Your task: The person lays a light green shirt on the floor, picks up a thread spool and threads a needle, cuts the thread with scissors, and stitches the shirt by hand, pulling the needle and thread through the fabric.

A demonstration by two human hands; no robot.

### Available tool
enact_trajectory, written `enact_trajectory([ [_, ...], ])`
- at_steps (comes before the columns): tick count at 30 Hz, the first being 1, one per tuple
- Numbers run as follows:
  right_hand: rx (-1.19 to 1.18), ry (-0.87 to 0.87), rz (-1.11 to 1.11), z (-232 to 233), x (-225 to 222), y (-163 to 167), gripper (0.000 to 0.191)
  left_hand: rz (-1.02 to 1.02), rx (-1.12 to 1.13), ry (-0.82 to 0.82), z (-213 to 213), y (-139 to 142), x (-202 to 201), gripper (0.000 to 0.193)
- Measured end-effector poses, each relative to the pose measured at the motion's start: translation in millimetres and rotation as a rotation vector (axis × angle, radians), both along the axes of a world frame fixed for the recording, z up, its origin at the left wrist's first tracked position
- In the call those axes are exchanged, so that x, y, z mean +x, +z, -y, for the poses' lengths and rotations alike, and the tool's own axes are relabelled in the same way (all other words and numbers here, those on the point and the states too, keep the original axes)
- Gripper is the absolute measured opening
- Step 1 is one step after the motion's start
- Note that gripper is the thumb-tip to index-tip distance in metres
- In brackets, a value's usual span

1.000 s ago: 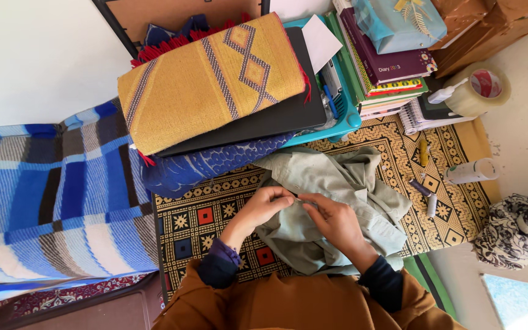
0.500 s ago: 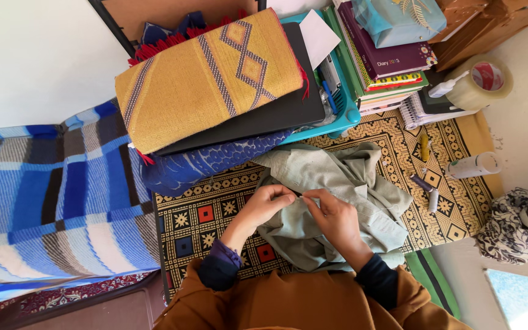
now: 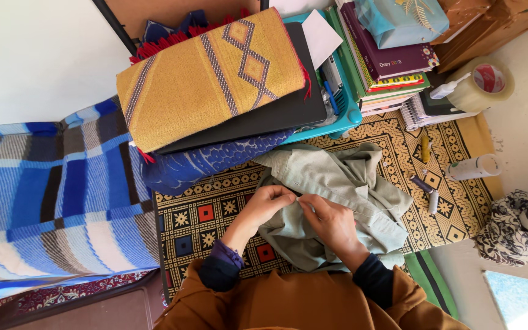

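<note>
Head view. Pale green shirt lies crumpled at centre frame on a patterned mat. Left hand and right hand meet at the middle of the shirt; fingertips of both are pinched closed on one fold of the cloth, hands nearly touching. Yellow woven cushion sits at upper centre on a dark flat board. Blue striped blanket at left. Roll of tape upper right, beside stacked books.
</note>
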State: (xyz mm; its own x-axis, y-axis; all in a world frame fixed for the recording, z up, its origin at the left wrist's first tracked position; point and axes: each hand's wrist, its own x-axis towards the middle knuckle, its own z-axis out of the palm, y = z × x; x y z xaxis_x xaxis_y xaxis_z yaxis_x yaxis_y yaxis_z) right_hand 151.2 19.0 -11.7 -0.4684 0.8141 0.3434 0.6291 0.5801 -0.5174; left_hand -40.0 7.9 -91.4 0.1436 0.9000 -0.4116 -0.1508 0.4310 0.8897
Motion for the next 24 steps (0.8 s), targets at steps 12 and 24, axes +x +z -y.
enact_trajectory([
  [12,-0.302,-0.064,-0.153,1,0,-3,0.015,-0.015,0.110,-0.060,4,21,-5,0.029],
  [24,-0.504,-0.128,-0.252,-4,4,-7,0.015,-0.140,0.244,0.022,7,34,5,0.019],
])
